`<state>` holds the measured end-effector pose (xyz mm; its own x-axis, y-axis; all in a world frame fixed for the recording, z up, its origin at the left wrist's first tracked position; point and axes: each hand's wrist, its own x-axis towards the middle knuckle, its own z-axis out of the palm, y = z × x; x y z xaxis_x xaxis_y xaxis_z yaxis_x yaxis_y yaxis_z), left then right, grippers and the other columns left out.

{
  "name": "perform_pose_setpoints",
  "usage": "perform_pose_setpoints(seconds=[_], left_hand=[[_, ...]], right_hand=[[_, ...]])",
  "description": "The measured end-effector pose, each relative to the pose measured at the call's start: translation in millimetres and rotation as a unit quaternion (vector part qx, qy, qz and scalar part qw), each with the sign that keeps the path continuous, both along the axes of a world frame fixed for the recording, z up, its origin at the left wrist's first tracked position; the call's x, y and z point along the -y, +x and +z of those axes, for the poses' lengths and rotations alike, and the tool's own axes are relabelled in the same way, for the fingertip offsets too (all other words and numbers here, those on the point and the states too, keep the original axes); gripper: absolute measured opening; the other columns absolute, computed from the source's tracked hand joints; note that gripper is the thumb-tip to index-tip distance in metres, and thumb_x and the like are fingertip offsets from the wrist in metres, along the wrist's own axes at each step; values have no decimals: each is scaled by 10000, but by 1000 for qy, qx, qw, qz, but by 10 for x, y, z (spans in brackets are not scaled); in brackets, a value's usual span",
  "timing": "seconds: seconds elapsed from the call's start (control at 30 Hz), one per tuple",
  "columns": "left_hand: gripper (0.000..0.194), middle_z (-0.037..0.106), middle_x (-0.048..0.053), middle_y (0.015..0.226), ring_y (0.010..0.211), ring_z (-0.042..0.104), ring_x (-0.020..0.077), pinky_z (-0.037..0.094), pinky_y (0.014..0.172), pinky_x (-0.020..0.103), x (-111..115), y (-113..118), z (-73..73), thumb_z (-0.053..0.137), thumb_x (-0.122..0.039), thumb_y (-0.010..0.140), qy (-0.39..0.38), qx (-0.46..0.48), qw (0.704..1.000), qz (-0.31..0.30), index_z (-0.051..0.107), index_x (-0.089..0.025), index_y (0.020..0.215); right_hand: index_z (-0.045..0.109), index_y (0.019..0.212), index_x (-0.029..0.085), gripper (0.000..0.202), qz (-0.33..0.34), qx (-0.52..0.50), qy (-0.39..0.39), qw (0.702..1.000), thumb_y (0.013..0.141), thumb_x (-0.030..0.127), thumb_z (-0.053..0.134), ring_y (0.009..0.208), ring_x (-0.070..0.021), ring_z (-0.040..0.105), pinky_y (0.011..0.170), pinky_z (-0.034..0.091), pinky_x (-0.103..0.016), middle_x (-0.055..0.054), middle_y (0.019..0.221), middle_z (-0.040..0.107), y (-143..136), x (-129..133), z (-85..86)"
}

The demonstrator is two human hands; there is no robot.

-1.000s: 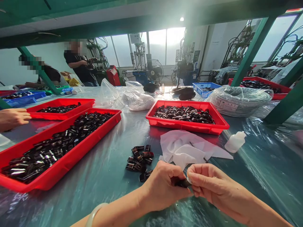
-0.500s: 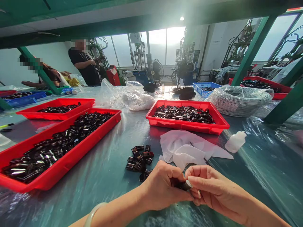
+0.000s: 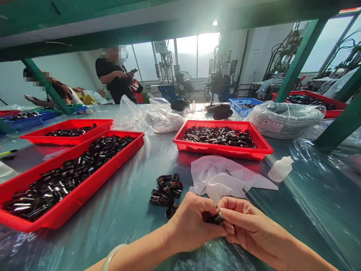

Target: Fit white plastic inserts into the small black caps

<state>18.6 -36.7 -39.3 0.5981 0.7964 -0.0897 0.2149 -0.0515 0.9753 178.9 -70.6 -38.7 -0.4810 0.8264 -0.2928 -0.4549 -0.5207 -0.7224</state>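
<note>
My left hand (image 3: 194, 222) is closed around a small black part (image 3: 216, 218), most of it hidden by the fingers. My right hand (image 3: 245, 224) pinches the near end of that same part, where a little pale edge shows by the thumb. Both hands meet low in the view, over the table. To the left of them lies a loose pile of small glossy black parts (image 3: 166, 190). Just beyond my fingers is a crumpled white cloth (image 3: 217, 175), with a thin dark tool partly on it.
Red trays full of black parts stand at left (image 3: 113, 165), behind that (image 3: 67, 141), and ahead (image 3: 222, 150). At right are a white squeeze bottle (image 3: 280, 169), a wrapped wire coil (image 3: 284, 118) and a green post (image 3: 338, 122). Two people are at the back left.
My hands have shifted very slightly left, still closed on the black part, and less of its pale end shows. In the background, the standing person has moved right and a phone-like object is visible.
</note>
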Motion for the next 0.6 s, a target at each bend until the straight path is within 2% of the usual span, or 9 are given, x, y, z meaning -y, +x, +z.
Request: perform_pose_setpoints(seconds=[0.1,0.2,0.27,0.33,0.4,0.47,0.53,0.6], left_hand=[[344,501,-7,485,411,422,51,273,377,156,8,3,9,716,-265,600,1,-15,1000,5,419,-119,505],[305,595,25,565,413,471,69,329,368,155,26,29,61,711,-254,597,-48,2,999,5,444,-123,532],[320,618,32,600,426,492,77,365,370,157,36,51,97,722,-263,590,-83,22,996,14,435,-132,543],[362,577,8,546,414,483,75,375,360,156,37,63,116,739,-273,569,-98,26,994,29,404,-142,534],[404,473,-35,460,379,451,68,357,336,150,30,62,114,752,-282,542,-92,10,995,44,370,-151,520],[406,401,-59,428,363,429,62,339,326,142,19,50,100,749,-281,536,-81,-9,996,38,363,-154,521],[380,408,-57,433,370,435,63,335,329,136,10,35,84,741,-274,539,-88,-33,995,15,382,-149,534],[351,435,-49,447,376,444,66,327,328,132,4,20,80,744,-270,530,-105,-58,993,-10,419,-139,550]], right_hand=[[501,750,135,316,-5,-6,2,1000,727,330,748,530,-43,376,512,315,-153,38,569,414,-8,1,-5],[500,731,137,340,-11,-13,-1,1000,696,338,771,515,-45,373,509,310,-158,43,539,410,-8,2,27],[512,733,139,366,-19,-12,2,1000,686,395,769,498,-47,364,504,306,-164,43,514,414,-1,1,66],[545,765,132,408,-29,10,18,999,697,489,729,496,-50,367,502,305,-167,29,526,441,8,1,104],[574,808,119,447,-27,73,77,994,720,544,679,510,-52,373,503,301,-170,11,576,472,14,4,126],[577,821,112,423,-18,158,166,973,730,514,677,550,-59,377,515,295,-175,6,630,476,12,10,121],[559,809,110,376,-7,216,224,951,739,459,681,584,-67,375,524,290,-181,12,652,459,5,15,91],[531,780,110,364,2,231,223,947,739,443,673,574,-65,367,504,276,-181,20,638,442,-1,10,50]])
